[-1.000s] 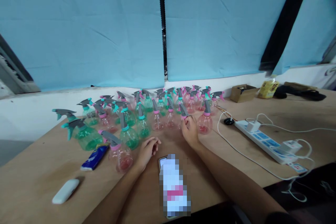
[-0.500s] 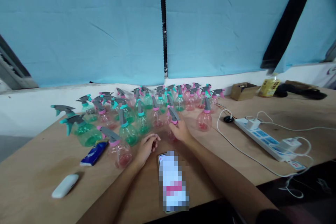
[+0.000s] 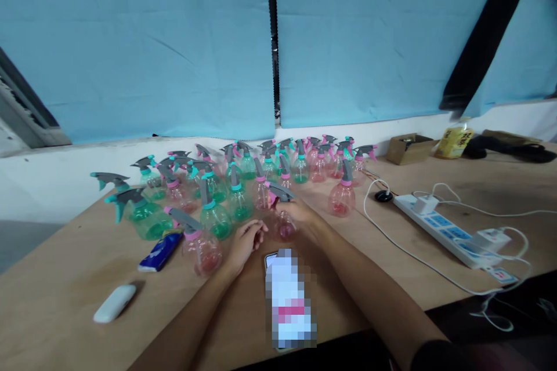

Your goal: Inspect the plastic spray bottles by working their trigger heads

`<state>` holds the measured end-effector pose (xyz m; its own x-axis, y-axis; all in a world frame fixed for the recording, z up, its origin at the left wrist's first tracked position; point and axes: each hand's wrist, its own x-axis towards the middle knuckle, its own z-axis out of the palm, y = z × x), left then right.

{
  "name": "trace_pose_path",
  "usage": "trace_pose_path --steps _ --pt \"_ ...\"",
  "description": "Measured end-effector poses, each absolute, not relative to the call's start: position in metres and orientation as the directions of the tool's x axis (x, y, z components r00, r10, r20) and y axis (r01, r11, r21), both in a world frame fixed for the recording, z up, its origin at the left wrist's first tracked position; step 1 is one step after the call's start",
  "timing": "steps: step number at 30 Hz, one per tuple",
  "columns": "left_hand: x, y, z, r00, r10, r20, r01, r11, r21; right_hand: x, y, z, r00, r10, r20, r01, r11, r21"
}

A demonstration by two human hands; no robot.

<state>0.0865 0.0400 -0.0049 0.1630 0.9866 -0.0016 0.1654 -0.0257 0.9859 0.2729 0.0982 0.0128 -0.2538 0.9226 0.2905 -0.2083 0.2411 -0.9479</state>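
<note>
My right hand (image 3: 298, 211) is closed around the neck of a pink spray bottle (image 3: 286, 231), just under its grey head with pink trigger. The bottle stands nearly upright in front of the others. My left hand (image 3: 247, 239) rests by the table's middle, fingers loosely curled and apart, holding nothing. To its left are a pink spray bottle (image 3: 202, 254) and a green spray bottle (image 3: 216, 221). Between my forearms lies a phone (image 3: 270, 261), its screen blurred out. Behind my hands stand several more green and pink spray bottles, some hiding one another.
On the left lie a blue packet (image 3: 161, 252) and a white oval case (image 3: 114, 304). A power strip (image 3: 439, 233) with white chargers and cables lies on the right. Further back are a cardboard box (image 3: 409, 151) and a yellow-labelled bottle (image 3: 454, 140).
The spray bottle in my right hand has turned, its trigger now pointing left. My left hand has hardly moved. The whole view has shifted slightly.
</note>
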Motion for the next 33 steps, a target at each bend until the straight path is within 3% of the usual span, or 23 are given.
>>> trace_pose_path --steps 8,16,23,28,33 --pt "0.088 0.040 -0.005 0.165 0.986 0.009 0.154 -0.035 0.988 0.273 0.093 0.021 -0.376 0.837 0.398 -0.244 0.325 -0.914" --pt "0.087 0.040 -0.006 0.167 0.986 0.002 0.149 -0.027 0.989 0.269 0.096 0.019 -0.343 0.822 0.454 -0.170 0.421 -0.891" --pt "0.088 0.039 -0.003 0.164 0.986 0.008 0.136 -0.031 0.990 0.266 0.090 0.026 -0.327 0.825 0.460 -0.208 0.412 -0.887" --pt "0.089 0.038 -0.003 0.168 0.986 -0.001 0.138 -0.022 0.990 0.267 0.092 0.024 -0.301 0.873 0.383 -0.169 0.347 -0.923" --pt "0.090 0.038 -0.003 0.161 0.987 0.000 0.145 -0.024 0.989 0.265 0.090 0.027 -0.356 0.832 0.425 -0.242 0.357 -0.902"
